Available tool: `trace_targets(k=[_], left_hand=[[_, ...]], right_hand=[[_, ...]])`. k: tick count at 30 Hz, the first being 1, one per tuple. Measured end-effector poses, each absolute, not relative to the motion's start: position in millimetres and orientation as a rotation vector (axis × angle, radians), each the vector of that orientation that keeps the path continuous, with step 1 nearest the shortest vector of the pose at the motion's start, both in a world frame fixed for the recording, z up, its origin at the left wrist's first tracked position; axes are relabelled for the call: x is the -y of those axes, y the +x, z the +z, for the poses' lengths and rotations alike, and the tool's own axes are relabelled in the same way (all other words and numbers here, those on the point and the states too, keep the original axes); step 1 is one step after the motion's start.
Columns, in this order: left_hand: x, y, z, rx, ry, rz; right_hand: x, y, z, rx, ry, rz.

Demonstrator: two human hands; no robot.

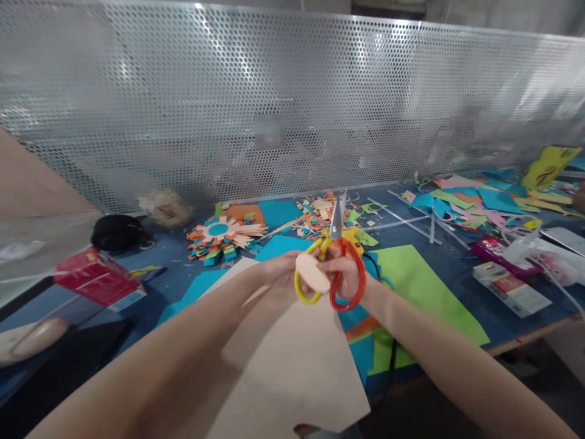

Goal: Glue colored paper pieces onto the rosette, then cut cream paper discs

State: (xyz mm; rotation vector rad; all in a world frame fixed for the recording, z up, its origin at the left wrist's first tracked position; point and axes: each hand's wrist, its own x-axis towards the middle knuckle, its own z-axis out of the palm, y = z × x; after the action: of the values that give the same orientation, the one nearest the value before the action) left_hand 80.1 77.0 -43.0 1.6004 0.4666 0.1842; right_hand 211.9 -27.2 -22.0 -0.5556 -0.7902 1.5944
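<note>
My left hand [284, 268] pinches a small pale peach paper disc [312, 272] by its left edge. My right hand [346, 273] holds a pair of scissors [337, 222] with one red and one yellow handle, its thumb at the disc's right edge. The blades point up and away from me, closed or nearly so. In front of the yellow handle loop, the disc covers part of it. Below both hands lies a large peach paper sheet [297, 360] with a hole near its bottom edge.
Layered paper flowers [218, 230] lie left of centre, beside paper scraps [315, 216]. A green sheet [420, 299] is to the right, near a magenta glue gun [503, 256] and a small box [509, 288]. A red box [98, 277] stands left. Behind rises a perforated metal panel [183, 91].
</note>
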Motion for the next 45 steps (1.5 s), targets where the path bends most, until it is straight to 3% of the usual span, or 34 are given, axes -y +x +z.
trace_targets(k=[7,12,15,20,21,22,24,26,30,32,37,42,45], left_hand=[[-73.5,81.3,-35.3,-0.402,1.509,0.061],[-107.3,91.4,-9.3,-0.523,1.738,0.629],[-116.4,83.5,0.0,-0.509,1.705,0.79],[-98.8,68.9,-16.2,-0.452,1.664,0.174],[-97.1,69.0,-19.6,-0.461,1.653,0.191],[-97.2,69.5,-21.5,-0.475,1.647,0.304],[-101.3,69.2,-20.7,-0.547,1.645,0.909],[-106.5,65.2,-16.9,-0.533,1.613,1.012],[-110.9,57.2,-17.4,-0.457,1.656,0.404],[-113.0,59.7,-20.3,-0.504,1.844,0.316],[-117.3,67.2,-11.0,-0.719,2.175,1.059],[-100.0,58.0,-6.2,-0.742,2.071,0.905],[-86.2,52.7,-11.4,-0.852,1.873,1.028]], right_hand=[[49.0,179.5,-38.2,1.12,-0.781,1.934],[48.7,176.5,-46.2,1.11,-0.862,1.967],[49.6,176.5,-43.9,1.16,-0.903,1.909],[51.2,174.0,-40.4,1.274,-0.873,1.897],[51.3,173.6,-40.5,1.294,-0.849,1.901],[51.5,173.3,-40.6,1.306,-0.83,1.902],[51.9,173.0,-40.6,1.309,-0.814,1.889],[52.7,172.8,-39.9,1.343,-0.812,1.872],[54.8,172.9,-36.2,1.371,-0.806,1.876],[55.6,173.0,-34.6,1.371,-0.821,1.867],[54.1,173.0,-40.0,1.378,-0.828,1.861],[51.7,173.1,-51.0,1.345,-0.816,1.882],[54.9,173.9,-51.2,1.309,-0.826,1.851]])
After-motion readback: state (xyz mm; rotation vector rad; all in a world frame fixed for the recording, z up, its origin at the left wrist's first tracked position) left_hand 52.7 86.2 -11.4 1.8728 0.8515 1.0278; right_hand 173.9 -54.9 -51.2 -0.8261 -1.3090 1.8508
